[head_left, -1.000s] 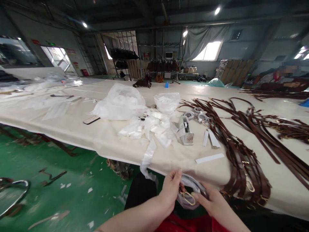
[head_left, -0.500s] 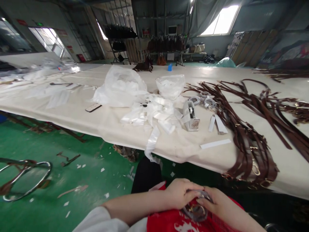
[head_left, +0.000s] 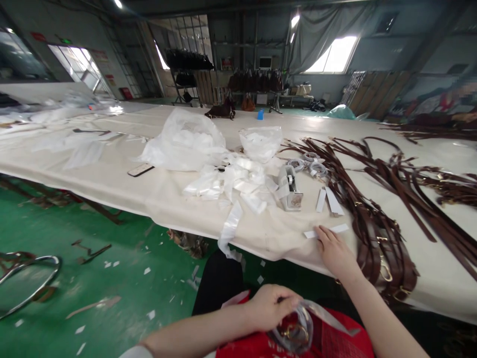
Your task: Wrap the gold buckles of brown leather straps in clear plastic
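My left hand is closed on a gold metal clasp wrapped in clear plastic film, held low over my lap against red cloth. My right hand reaches up onto the cream table edge, fingertips resting on a white paper strip; its fingers are stretched out flat. A heap of brown leather straps with gold hardware lies just right of that hand.
A tape dispenser, two more white strips, tape rolls, crumpled clear plastic bags and a phone lie on the table. Green floor with scraps and a metal ring at left. A person sits far right.
My right hand has let go of the wrapped clasp and gone up to the table, onto the white strip. My left hand stays low, still gripping the clasp.
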Action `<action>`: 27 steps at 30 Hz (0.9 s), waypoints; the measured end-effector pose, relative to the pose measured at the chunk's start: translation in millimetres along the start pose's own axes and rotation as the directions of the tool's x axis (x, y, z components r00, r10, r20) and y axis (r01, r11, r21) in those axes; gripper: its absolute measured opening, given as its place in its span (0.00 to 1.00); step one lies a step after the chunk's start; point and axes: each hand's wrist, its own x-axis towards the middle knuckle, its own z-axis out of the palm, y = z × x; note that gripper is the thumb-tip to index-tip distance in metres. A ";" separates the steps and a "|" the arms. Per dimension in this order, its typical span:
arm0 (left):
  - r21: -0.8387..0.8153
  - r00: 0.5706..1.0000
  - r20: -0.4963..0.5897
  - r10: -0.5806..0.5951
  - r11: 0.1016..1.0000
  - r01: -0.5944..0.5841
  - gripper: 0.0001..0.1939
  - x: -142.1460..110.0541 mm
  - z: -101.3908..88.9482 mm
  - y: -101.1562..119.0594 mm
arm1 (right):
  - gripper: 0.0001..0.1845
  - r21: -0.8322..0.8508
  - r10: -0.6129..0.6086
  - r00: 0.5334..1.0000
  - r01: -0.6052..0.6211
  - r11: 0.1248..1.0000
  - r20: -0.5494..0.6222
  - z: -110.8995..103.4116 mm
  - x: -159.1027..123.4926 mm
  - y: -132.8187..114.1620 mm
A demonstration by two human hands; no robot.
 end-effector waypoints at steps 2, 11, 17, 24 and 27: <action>0.016 1.000 -0.024 0.005 1.000 -0.005 0.28 -2.5 -3.1 0.6 | 0.20 0.001 -0.008 1.000 0.008 1.000 0.015 3.5 -0.6 -1.9; -0.123 0.972 -0.059 -0.227 0.968 0.219 0.32 4.8 0.0 -15.1 | 0.16 0.574 0.370 0.928 -0.284 0.768 -0.035 -95.2 -52.4 -31.0; -0.127 0.961 -0.043 -0.271 0.956 0.264 0.27 12.4 7.4 -9.5 | 0.14 0.791 0.128 0.943 -0.328 0.517 0.308 -130.8 -98.4 -58.8; -0.082 0.959 -0.024 -0.281 0.957 0.278 0.28 10.4 5.2 -2.6 | 0.20 0.671 0.170 0.945 -0.320 0.669 0.281 -103.8 -119.1 -30.7; -0.104 0.956 -0.042 -0.292 0.952 0.287 0.32 9.6 5.5 -4.0 | 0.14 0.712 0.085 0.965 -0.241 0.660 0.248 -99.4 -121.2 -23.9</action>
